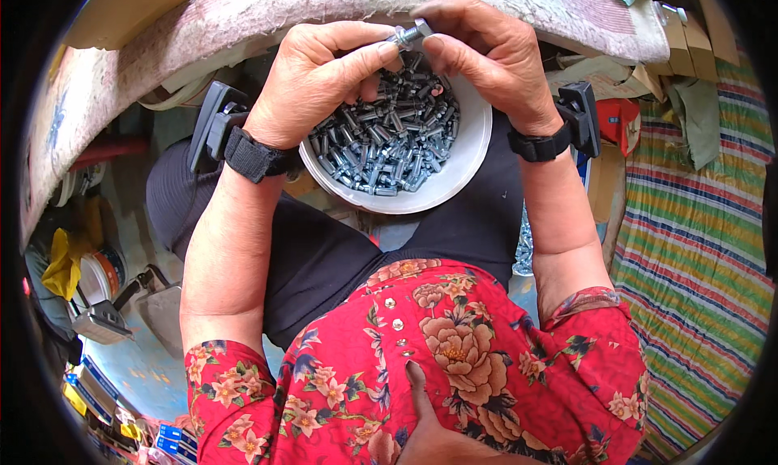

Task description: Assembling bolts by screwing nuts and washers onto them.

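Above a white tub (pixel 475 159) between my knees, my two hands meet at one metal bolt (pixel 411 33). My left hand (pixel 312 74) pinches its left end between thumb and forefinger, where a small ring or nut seems to sit on the shank; the fingertips partly cover it. The thumb and fingers of my right hand (pixel 493 53) are closed at the hexagonal head on the right end. Below them, the tub holds a heap of small silvery metal fasteners (pixel 389 145), apparently bolts with sleeves. My left hand hides part of the heap.
A table or bench covered with worn pale cloth (pixel 219 23) curves beyond the tub. Cardboard boxes (pixel 121 11) stand at its far left. Striped sheeting (pixel 689 246) lies at right. More metal pieces (pixel 524 242) show beside my right leg. A dustpan-like object (pixel 103 319) is at left.
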### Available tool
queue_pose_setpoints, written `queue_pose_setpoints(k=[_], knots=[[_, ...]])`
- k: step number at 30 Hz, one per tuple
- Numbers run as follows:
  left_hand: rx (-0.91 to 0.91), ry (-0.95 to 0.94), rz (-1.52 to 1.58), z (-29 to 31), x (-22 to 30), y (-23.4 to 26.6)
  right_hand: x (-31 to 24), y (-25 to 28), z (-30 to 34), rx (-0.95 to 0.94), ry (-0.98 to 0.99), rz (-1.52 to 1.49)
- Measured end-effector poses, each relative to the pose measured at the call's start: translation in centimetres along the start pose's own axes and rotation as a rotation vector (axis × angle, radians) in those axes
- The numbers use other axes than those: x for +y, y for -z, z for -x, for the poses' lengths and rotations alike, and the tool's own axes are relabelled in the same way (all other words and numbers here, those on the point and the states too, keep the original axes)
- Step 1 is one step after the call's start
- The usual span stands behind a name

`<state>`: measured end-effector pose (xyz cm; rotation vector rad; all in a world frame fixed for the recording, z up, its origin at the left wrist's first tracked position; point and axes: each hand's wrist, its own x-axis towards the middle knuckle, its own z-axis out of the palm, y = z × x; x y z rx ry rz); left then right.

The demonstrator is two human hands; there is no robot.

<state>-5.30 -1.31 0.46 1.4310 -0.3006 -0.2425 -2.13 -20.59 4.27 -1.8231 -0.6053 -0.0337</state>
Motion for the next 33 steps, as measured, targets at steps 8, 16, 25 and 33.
queue_pose_setpoints(k=[8,16,25,33], knots=[[-0.067,-0.024,-0.013,0.0,0.4,-0.3,2.0,0.6,-1.4,0.104,0.0,-0.198],[0.227,-0.001,0.276,-0.9,-0.5,0.5,0.8,-6.8,4.8,-0.136,0.659,0.113],[-0.041,0.057,0.361,0.1,0.5,0.3,-0.9,-0.9,0.1,-0.058,0.093,-0.027],[0.028,-0.01,-0.202,0.6,0.4,-0.5,0.5,-0.7,0.9,-0.036,0.012,0.283]])
